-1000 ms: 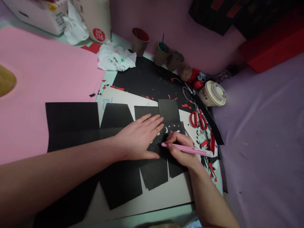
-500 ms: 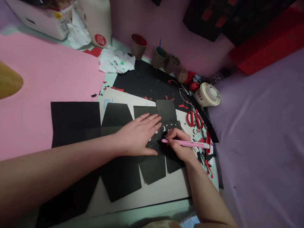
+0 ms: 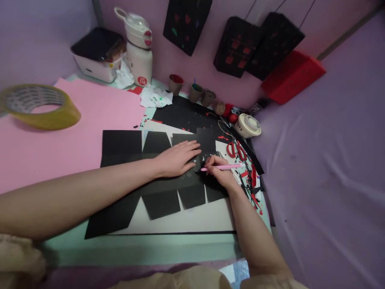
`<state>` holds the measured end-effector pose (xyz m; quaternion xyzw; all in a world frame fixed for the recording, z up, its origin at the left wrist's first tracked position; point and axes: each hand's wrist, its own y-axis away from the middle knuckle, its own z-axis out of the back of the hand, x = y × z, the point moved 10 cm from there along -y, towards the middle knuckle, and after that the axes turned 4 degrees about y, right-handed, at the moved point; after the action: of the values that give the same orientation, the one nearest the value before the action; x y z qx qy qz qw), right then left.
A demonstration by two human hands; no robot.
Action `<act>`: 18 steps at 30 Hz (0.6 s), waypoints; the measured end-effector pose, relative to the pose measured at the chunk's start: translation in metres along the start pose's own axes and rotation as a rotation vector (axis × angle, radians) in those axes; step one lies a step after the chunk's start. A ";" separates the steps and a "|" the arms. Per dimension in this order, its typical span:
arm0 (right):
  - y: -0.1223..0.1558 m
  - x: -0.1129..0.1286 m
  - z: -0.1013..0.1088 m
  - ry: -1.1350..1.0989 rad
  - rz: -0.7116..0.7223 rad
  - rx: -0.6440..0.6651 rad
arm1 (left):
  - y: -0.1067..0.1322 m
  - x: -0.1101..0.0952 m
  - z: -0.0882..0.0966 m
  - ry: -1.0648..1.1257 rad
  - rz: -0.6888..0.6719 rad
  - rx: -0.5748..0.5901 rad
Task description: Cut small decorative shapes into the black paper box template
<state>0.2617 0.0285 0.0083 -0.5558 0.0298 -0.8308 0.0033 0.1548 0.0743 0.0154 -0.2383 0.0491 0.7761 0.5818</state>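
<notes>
A large black paper cutout (image 3: 123,146) with several flaps lies flat on a white board (image 3: 192,220). My left hand (image 3: 177,158) presses flat on the black paper, fingers stretched out. My right hand (image 3: 218,172) is closed round a pink craft knife (image 3: 224,167), whose tip touches the black paper beside small cut-out white shapes, just right of my left fingertips.
Red-handled scissors (image 3: 236,149) and red and black scraps lie right of my hands. A pink sheet (image 3: 75,124) with a tape roll (image 3: 39,106) is at the left. Paper cups (image 3: 176,84), a white jar (image 3: 248,125), yarn, crumpled tissue and black lanterns (image 3: 255,44) stand behind.
The camera has pulled back and tilted up, showing more of the desk and wall. Both hands stay on the black paper; the knife tip shifted slightly along the cut.
</notes>
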 end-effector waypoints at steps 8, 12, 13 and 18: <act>0.001 0.003 -0.002 0.048 -0.042 -0.031 | 0.004 -0.005 0.010 -0.141 0.049 -0.067; 0.003 0.003 -0.001 0.033 -0.039 -0.058 | 0.001 -0.005 0.009 -0.164 0.110 -0.023; 0.004 0.003 -0.001 0.032 -0.039 -0.064 | 0.000 -0.005 0.010 -0.162 0.126 -0.015; 0.007 0.005 0.004 0.044 -0.026 -0.117 | 0.001 -0.004 0.012 -0.118 0.205 0.003</act>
<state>0.2631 0.0213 0.0139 -0.5370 0.0713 -0.8396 -0.0408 0.1507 0.0742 0.0271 -0.1850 0.0402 0.8441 0.5017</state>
